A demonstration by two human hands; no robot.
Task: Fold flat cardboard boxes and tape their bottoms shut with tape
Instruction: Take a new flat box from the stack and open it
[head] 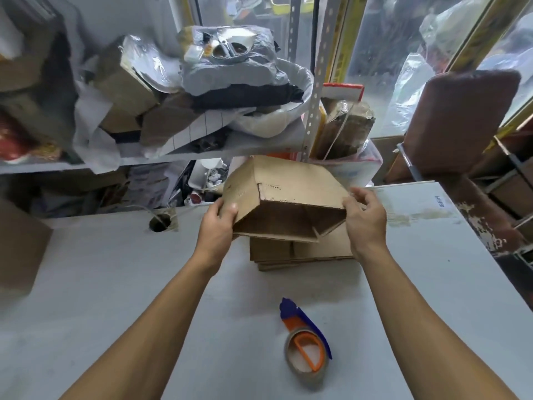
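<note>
I hold a brown cardboard box (291, 186) up above the table, opened into a tube with its open end facing me. My left hand (220, 223) grips its left edge, thumb on the outer face. My right hand (364, 217) pinches its right corner. Inside the opening a flap stands partly folded inward. Under the box lies a stack of flat cardboard boxes (300, 254) on the grey table (115, 284). A tape dispenser (307, 356) with a roll of brownish tape, an orange core and a blue handle lies on the table near me.
A cable hole (159, 222) is cut in the table at the back left. A brown carton (20, 246) stands at the left edge. Cluttered shelves with boxes and plastic bags (230, 70) rise behind. More cartons (507, 192) sit at the right.
</note>
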